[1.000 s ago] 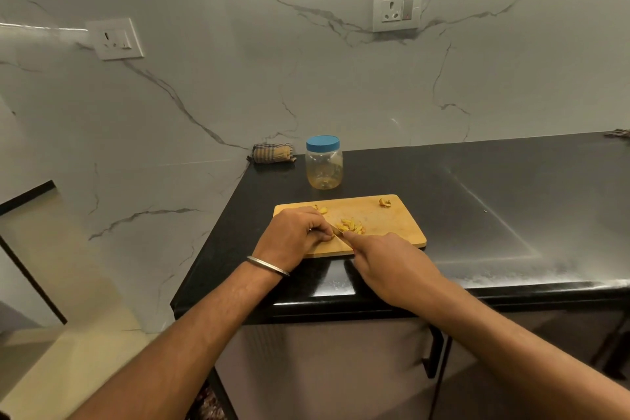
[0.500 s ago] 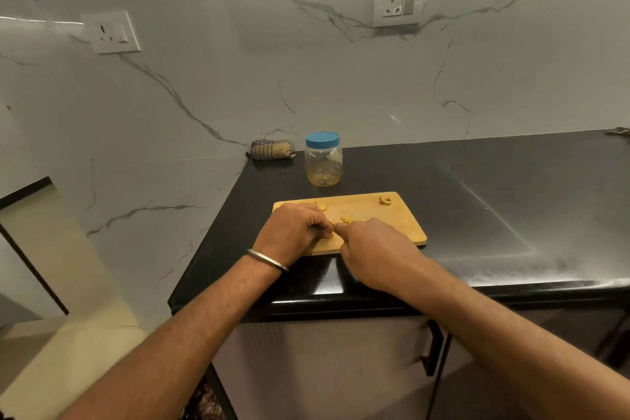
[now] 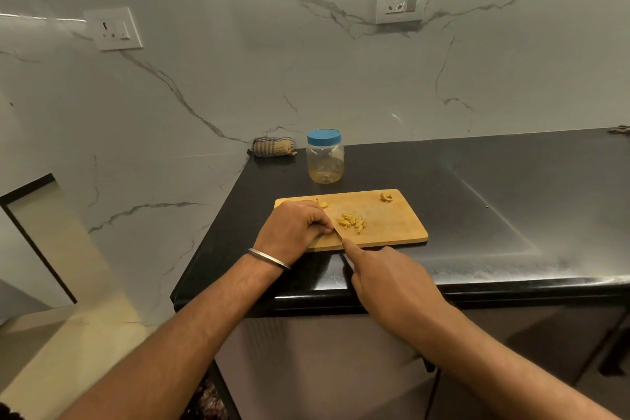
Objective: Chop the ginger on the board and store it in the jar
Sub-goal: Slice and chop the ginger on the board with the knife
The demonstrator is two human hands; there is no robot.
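A wooden chopping board (image 3: 392, 222) lies on the black counter. A small heap of chopped yellow ginger (image 3: 351, 221) sits near its middle, one scrap (image 3: 386, 197) at the far right corner and another bit (image 3: 323, 204) by my left knuckles. My left hand (image 3: 295, 228) rests curled on the board's left end, fingertips pinched on something hidden beneath them. My right hand (image 3: 388, 278) grips a knife (image 3: 338, 232), forefinger along its spine, the thin blade reaching beside my left fingertips. A clear jar (image 3: 325, 160) with a blue lid on stands behind the board.
A folded checked cloth (image 3: 272, 147) lies in the back corner against the marble wall. The black counter (image 3: 494, 201) stretches right, its front edge just under my right hand. Two wall sockets (image 3: 400, 0) are set in the marble.
My right hand has drawn back toward the counter edge, uncovering the chopped heap and the blade. My left hand has stayed in place.
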